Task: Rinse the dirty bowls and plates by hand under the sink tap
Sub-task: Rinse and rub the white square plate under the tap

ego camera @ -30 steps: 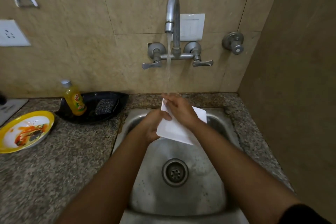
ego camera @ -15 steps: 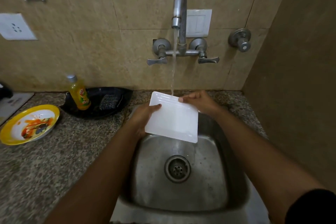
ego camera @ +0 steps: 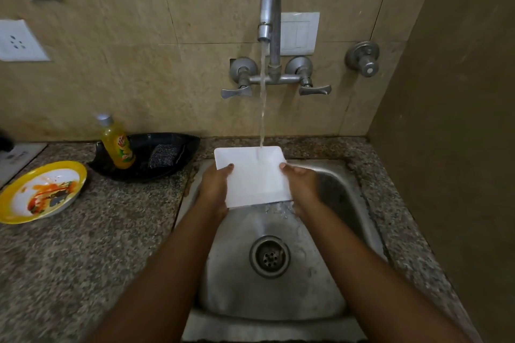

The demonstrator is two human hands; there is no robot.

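Plate (ego camera: 255, 175) has been levelled from its earlier tilt and now sits square over the sink's (ego camera: 359, 203) back edge. Stream strikes its far side. Left hand (ego camera: 213, 189) and right hand (ego camera: 302, 185) pinch opposite edges. Rinse in progress; soiled yellow plate (ego camera: 41, 192) waits at counter's left edge.

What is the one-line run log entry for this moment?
white plate: under tap stream | left hand, right hand: gripping plate | yellow plate: dirty, counter
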